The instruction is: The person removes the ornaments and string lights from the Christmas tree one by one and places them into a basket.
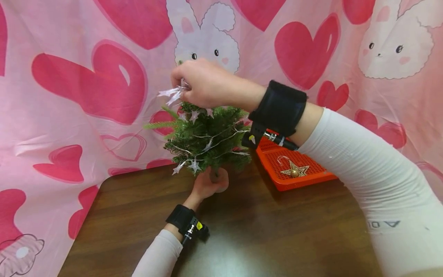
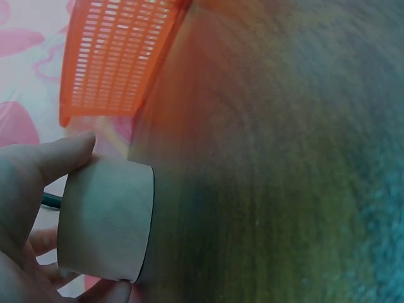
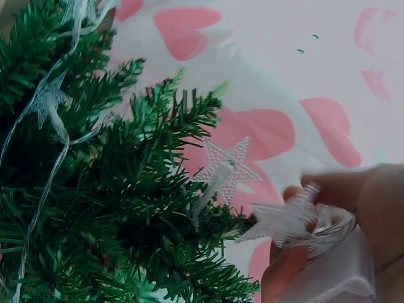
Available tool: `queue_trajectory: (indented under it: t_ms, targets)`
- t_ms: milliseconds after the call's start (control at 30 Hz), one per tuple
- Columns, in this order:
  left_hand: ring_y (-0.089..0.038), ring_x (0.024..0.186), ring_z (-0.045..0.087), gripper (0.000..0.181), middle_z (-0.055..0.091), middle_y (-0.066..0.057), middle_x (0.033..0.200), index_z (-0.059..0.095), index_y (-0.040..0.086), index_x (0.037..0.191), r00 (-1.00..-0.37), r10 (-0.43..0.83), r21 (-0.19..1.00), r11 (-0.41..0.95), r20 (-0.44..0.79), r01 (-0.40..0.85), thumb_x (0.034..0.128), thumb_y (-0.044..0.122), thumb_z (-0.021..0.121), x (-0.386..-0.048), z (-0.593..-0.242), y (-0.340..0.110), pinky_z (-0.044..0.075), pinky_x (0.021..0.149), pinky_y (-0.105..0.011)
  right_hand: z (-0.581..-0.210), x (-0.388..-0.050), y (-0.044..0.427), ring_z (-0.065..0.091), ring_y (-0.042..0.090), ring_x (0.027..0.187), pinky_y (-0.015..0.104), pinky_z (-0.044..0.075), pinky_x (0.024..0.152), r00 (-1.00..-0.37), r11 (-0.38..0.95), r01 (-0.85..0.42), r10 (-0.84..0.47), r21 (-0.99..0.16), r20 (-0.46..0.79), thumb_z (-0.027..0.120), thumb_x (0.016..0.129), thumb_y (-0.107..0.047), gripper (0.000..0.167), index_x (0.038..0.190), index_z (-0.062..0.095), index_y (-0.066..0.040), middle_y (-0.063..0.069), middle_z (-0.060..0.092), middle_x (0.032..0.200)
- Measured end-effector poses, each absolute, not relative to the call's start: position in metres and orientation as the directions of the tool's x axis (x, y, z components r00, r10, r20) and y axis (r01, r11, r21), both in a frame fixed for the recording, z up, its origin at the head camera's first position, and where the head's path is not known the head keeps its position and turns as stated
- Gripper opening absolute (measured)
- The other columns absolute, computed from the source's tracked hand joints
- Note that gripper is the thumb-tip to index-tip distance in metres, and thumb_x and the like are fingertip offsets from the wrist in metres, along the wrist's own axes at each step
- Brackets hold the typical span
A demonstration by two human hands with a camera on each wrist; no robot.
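Observation:
A small artificial Christmas tree (image 1: 214,134) stands on the wooden table, wound with a clear string of star lights (image 1: 209,144). Low down, my left hand (image 1: 209,184) grips the tree's pale round base (image 2: 107,218), thumb on one side and fingers on the other. My right hand (image 1: 204,82) is up by the treetop and holds a bunched part of the light string, with clear stars (image 3: 284,221) poking out from the fingers. In the right wrist view, another star (image 3: 227,170) hangs among the green branches (image 3: 145,170) beside that hand.
An orange plastic basket (image 1: 282,186) sits on the table (image 1: 277,231) right of the tree. Inside it lies a gold star ornament (image 1: 295,169) with a small ball and a hook. Behind everything hangs a pink cloth (image 1: 86,127) with hearts and rabbits.

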State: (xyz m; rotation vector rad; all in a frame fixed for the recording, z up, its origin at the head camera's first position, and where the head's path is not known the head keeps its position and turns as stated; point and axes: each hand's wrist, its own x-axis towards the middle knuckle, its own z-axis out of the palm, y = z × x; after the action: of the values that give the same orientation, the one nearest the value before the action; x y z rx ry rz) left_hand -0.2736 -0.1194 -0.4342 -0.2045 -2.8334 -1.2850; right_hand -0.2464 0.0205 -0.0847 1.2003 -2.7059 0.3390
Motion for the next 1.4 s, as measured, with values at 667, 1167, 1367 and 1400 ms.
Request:
queue_trajectory:
  t_ms: [667, 1167, 1367, 1400]
  targets:
    - [-0.041, 0.117, 0.06, 0.067, 0.064, -0.02, 0.128, 0.052, 0.01, 0.136, -0.991, 0.094, 0.691, 0.71, 0.099, 0.136, 0.0816, 0.041, 0.077, -0.272, -0.434, -0.113, 0.046, 0.097, -0.056, -0.098, -0.242, 0.025, 0.044, 0.016, 0.075, 0.034, 0.043, 0.065, -0.587, 0.602, -0.732, -0.795, 0.319, 0.153, 0.052, 0.082, 0.005, 0.026, 0.072, 0.057, -0.018, -0.004, 0.05, 0.078]
    - [-0.035, 0.11, 0.063, 0.065, 0.065, -0.017, 0.124, 0.055, 0.008, 0.132, -0.979, 0.089, 0.7, 0.687, 0.186, 0.195, 0.0787, 0.035, 0.08, -0.271, -0.437, -0.112, 0.051, 0.09, -0.049, -0.1, -0.243, 0.023, 0.035, 0.018, 0.068, 0.034, 0.033, 0.058, -0.512, 0.554, -0.722, -0.831, 0.414, 0.218, 0.039, 0.086, 0.008, 0.03, 0.069, 0.049, -0.015, -0.001, 0.034, 0.072]
    - [-0.035, 0.122, 0.058, 0.076, 0.056, -0.016, 0.139, 0.046, 0.009, 0.142, -0.972, 0.094, 0.722, 0.655, 0.215, 0.223, 0.0785, 0.032, 0.082, -0.273, -0.436, -0.11, 0.049, 0.097, -0.051, -0.105, -0.242, 0.018, 0.059, 0.027, 0.069, 0.04, 0.054, 0.065, -0.505, 0.578, -0.608, -0.811, 0.544, 0.296, 0.038, 0.091, 0.005, 0.035, 0.081, 0.067, -0.012, 0.002, 0.054, 0.073]
    - [-0.034, 0.122, 0.057, 0.075, 0.056, -0.015, 0.139, 0.046, 0.009, 0.141, -0.971, 0.099, 0.724, 0.652, 0.216, 0.227, 0.0788, 0.031, 0.081, -0.274, -0.436, -0.11, 0.048, 0.097, -0.051, -0.106, -0.241, 0.017, 0.06, 0.027, 0.069, 0.04, 0.054, 0.065, -0.502, 0.581, -0.599, -0.809, 0.551, 0.307, 0.037, 0.091, 0.005, 0.037, 0.079, 0.067, -0.013, 0.001, 0.054, 0.072]
